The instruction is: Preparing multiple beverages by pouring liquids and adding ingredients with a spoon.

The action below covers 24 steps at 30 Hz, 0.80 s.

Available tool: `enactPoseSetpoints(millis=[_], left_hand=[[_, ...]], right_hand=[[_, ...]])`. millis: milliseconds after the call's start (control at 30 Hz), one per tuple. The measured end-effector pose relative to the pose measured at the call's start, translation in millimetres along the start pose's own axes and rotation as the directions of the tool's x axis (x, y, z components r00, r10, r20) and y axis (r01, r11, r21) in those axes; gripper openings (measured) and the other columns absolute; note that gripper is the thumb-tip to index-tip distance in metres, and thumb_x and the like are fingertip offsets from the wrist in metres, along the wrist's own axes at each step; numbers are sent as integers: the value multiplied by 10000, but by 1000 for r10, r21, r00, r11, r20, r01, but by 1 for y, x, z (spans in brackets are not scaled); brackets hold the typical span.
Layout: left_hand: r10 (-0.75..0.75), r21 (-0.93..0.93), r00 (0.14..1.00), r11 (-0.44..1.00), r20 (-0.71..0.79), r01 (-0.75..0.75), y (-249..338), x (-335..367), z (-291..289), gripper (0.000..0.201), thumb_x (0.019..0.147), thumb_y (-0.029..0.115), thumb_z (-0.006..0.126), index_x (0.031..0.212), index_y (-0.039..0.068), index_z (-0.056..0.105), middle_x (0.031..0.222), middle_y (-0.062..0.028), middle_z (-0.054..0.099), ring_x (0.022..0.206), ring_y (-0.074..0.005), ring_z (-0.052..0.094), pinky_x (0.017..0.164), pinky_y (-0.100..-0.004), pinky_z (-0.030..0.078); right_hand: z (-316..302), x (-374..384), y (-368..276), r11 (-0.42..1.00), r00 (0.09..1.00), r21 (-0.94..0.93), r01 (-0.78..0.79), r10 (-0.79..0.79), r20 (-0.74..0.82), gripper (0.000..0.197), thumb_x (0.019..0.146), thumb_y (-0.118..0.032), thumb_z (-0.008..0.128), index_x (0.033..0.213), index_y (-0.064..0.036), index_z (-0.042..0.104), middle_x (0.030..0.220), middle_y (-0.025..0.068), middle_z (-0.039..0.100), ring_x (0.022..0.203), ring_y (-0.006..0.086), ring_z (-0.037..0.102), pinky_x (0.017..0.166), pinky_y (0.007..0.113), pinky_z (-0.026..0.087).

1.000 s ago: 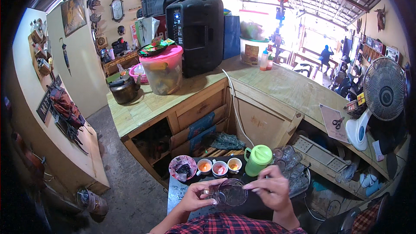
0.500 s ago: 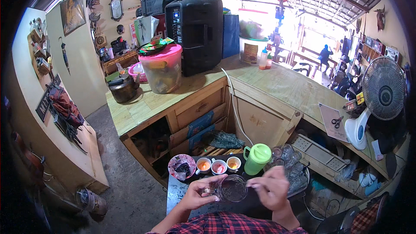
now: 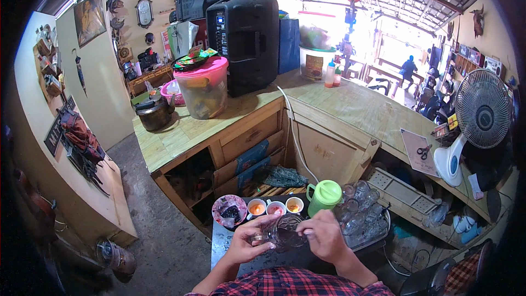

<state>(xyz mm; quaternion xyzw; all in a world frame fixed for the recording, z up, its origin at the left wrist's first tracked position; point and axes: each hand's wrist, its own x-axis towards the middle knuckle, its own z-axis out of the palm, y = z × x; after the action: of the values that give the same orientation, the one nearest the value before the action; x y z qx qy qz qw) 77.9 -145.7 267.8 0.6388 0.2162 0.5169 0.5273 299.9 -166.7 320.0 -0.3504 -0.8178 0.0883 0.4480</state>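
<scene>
My right hand [image 3: 329, 237] has shifted left to the glass mug [image 3: 285, 234], now between my hands. My left hand [image 3: 245, 243] grips its handle side, probably the safest hold on stiff, slippery, breakable glass; my right bends inward, fingers curled by the rim, pinching anything or not, I cannot tell.

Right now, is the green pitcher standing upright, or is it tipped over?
Upright: the green pitcher stands with its lid uppermost.

Low tbl [image 3: 220, 241] w/ pink bowl [image 3: 221, 203], 3 cups [image 3: 256, 216], grn pitcher [image 3: 325, 196] & tray [image 3: 369, 245] of glasses [image 3: 361, 208]
</scene>
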Motion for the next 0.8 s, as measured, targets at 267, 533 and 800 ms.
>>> enactPoseSetpoints(millis=[267,533,800], left_hand=[[115,67,993,991,-12,-114,-16,-2,-8,441,638,18,782,533,57,356,1295,-205,525,1214,-322,501,1001,-438,379],[59,-82,989,994,-138,-71,-16,-5,-8,399,623,10,799,524,51,414,1223,-184,562,1180,-283,524,996,-405,391],[93,-86,983,990,-158,-107,-17,-5,-5,330,610,9,807,568,43,481,1200,-172,568,1179,-277,513,1007,-414,374]], right_hand=[[4,4,-5,991,987,24,-132,130,91,308,807,-121,572,1098,-32,525,858,84,562,820,276,514,795,389,389],[-14,9,-18,993,983,5,-115,114,144,410,775,-5,547,1183,-26,516,859,59,587,842,262,514,826,372,395],[-13,8,-14,995,986,49,-90,82,148,191,789,-53,641,977,-42,674,816,46,682,751,190,555,745,312,434]])
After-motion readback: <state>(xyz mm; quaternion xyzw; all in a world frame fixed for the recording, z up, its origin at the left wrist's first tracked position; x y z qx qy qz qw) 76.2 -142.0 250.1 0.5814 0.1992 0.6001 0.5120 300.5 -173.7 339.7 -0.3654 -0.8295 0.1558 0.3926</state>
